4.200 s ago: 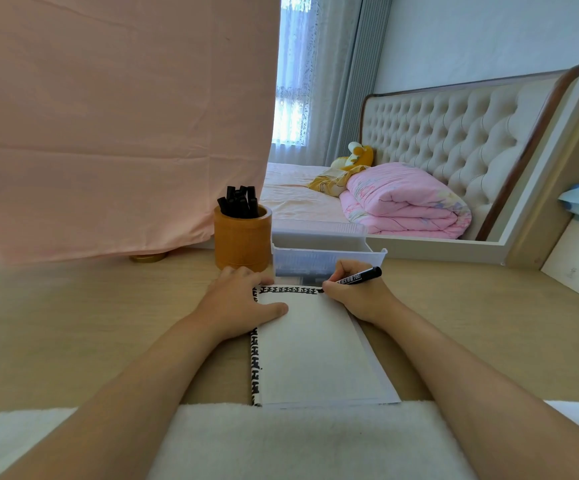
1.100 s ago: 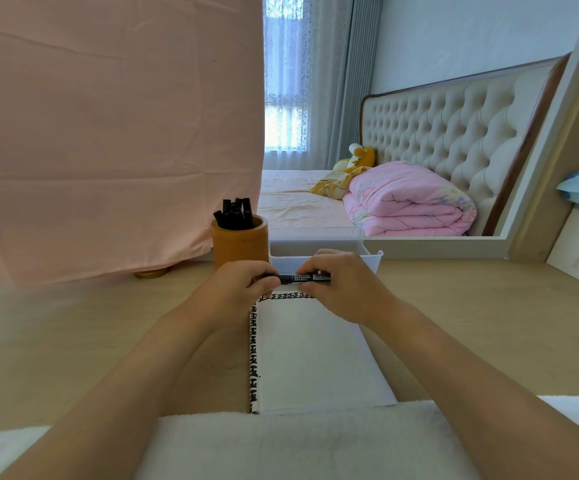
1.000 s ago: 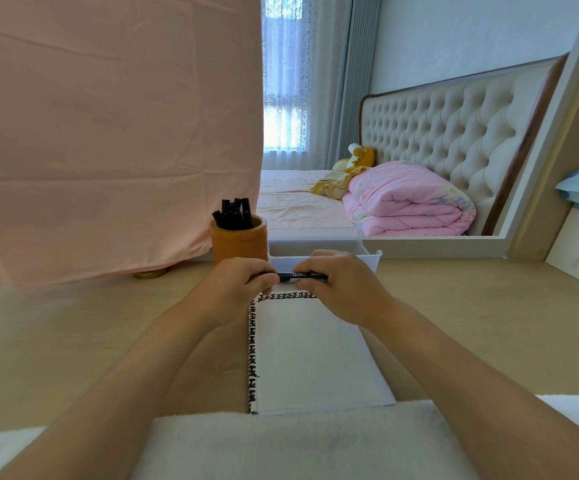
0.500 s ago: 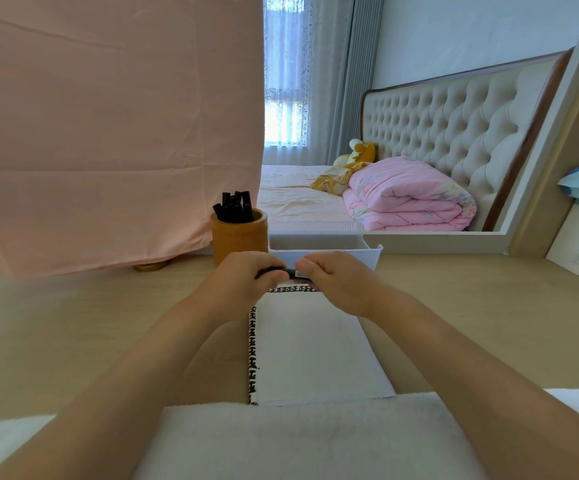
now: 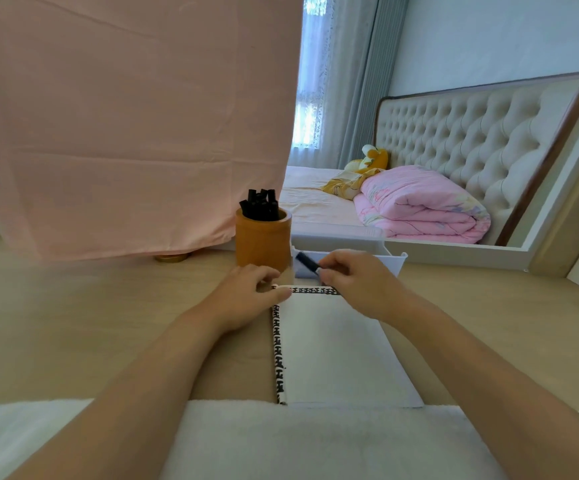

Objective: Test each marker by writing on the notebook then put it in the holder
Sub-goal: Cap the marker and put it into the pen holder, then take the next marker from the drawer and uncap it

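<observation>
Table (image 5: pixel 73 323), bedroom: right hand (image 5: pixel 354 282) pinches marker (image 5: pixel 308 262) over notebook (image 5: pixel 333 341) top edge. Left hand (image 5: pixel 246 296) rests empty on its corner. Looks like stow step. Next: lift, drop into holder (image 5: pixel 263 242).

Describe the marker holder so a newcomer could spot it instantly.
Find the big pink sheet hanging over the wooden table. At its lower right edge stands the holder, just left of a white tray. It is the only round, orange-brown cup, with black markers sticking out.
</observation>
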The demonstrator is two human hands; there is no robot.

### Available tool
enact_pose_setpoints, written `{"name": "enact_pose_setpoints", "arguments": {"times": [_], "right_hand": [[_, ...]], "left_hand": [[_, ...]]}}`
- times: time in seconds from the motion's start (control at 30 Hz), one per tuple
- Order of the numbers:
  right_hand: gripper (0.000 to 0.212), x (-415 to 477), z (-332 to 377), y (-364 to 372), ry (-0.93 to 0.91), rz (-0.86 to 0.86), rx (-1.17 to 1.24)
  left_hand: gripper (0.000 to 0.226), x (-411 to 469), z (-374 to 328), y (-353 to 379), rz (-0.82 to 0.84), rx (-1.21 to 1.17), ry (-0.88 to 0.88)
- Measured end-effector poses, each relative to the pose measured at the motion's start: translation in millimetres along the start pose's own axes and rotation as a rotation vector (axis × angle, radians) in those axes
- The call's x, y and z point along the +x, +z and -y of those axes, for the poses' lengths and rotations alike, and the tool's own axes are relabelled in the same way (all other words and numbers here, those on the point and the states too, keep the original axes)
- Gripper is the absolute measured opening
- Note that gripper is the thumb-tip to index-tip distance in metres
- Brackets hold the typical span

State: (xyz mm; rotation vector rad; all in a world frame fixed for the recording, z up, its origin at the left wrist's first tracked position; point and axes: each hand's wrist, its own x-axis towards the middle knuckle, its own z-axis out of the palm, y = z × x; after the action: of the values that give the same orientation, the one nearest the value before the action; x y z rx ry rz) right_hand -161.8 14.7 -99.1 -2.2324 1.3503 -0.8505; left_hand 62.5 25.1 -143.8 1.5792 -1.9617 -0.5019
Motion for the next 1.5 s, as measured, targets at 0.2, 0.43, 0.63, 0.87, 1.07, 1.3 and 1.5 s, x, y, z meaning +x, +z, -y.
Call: {"name": "enact_pose_setpoints", "arguments": {"times": [0.2, 0.43, 0.63, 0.87, 1.07, 1.3, 1.5], "right_hand": [[0.014, 26.1, 27.2, -0.3, 0.042, -0.253, 0.176], [0.041, 102.4, 66.0, -2.3, -0.089, -0.493, 0.242], [0.053, 137.7, 62.0, 6.3, -0.166, -0.42, 0.03], [0.036, 146.0, 44.5, 23.2, -0.12, -0.126, -0.172], [0.043, 135.9, 43.3, 24.5, -0.093, -0.068, -0.134], [0.03, 112.0, 8.4, -17.1, 0.066, 0.133, -0.587], [0.03, 112.6, -3.9, -25.4, 0.326, 0.404, -0.56]], "left_hand": [[0.059, 0.1, 4.2, -1.5, 0.082, 0.045, -0.005], [0.062, 1.2, 5.8, 0.5, 0.055, 0.08, 0.002], [0.061, 1.3, 5.4, -0.3, 0.047, 0.088, 0.01], [0.057, 1.9, 5.9, 1.0, 0.036, 0.074, 0.007], [0.055, 0.9, 4.3, 0.2, 0.039, 0.078, 0.004], [0.051, 0.7, 1.0, 1.4, 0.01, 0.1, 0.009], [0.048, 1.4, 0.3, 4.1, -0.008, 0.105, 0.002]]}}
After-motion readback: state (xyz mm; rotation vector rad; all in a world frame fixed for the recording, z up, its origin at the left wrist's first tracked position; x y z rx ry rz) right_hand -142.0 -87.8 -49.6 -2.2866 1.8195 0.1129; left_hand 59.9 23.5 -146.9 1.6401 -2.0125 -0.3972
